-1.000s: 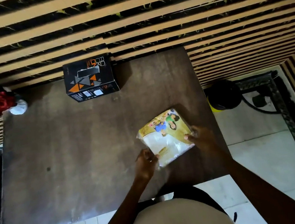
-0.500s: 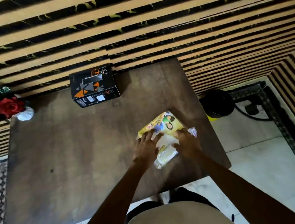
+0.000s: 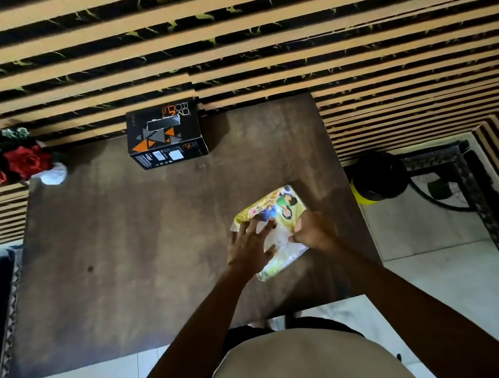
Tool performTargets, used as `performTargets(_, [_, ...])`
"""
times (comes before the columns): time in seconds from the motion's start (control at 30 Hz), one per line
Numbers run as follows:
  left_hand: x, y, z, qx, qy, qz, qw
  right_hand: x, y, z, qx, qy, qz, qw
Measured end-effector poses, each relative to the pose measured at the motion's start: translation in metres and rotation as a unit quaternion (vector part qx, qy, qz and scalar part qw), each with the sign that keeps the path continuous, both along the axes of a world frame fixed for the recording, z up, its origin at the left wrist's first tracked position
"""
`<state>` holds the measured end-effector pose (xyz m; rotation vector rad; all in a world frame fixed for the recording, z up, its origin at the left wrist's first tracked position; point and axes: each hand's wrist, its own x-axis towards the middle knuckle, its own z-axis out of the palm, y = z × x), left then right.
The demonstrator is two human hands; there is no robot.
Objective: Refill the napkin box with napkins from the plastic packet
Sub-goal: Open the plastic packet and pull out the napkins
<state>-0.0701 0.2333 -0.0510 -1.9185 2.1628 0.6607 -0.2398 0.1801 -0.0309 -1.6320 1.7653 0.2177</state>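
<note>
The plastic packet (image 3: 277, 233) is lain on the bench (image 3: 139, 247) near its right edge and is pressed from above by the left hand (image 3: 250, 248), fingers spread wide. A pinch is kept on the packet's plastic by the right hand's (image 3: 313, 231) narrow grip. Well beyond the grip, the napkin box (image 3: 166, 133) is stood at the far edge. Bare bench is left between them and leftward.

Brown table (image 3: 125, 242): napkin box (image 3: 165, 134), plastic packet (image 3: 274, 217).
</note>
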Motion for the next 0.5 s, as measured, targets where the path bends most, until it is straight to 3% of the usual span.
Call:
performTargets(0.17, [-0.009, 0.003, 0.0, 0.01, -0.019, 0.026, 0.999, -0.011, -0.006, -0.013, 0.002, -0.105, -0.056, 0.993])
performTargets(0.33, [-0.019, -0.001, 0.001, 0.015, -0.034, 0.053, 0.998, -0.025, 0.005, 0.011, -0.098, -0.145, 0.03, 0.984])
performTargets(0.5, [-0.026, -0.015, 0.01, -0.012, -0.013, 0.089, 0.996, -0.06, 0.015, 0.015, -0.129, -0.142, 0.038, 0.981])
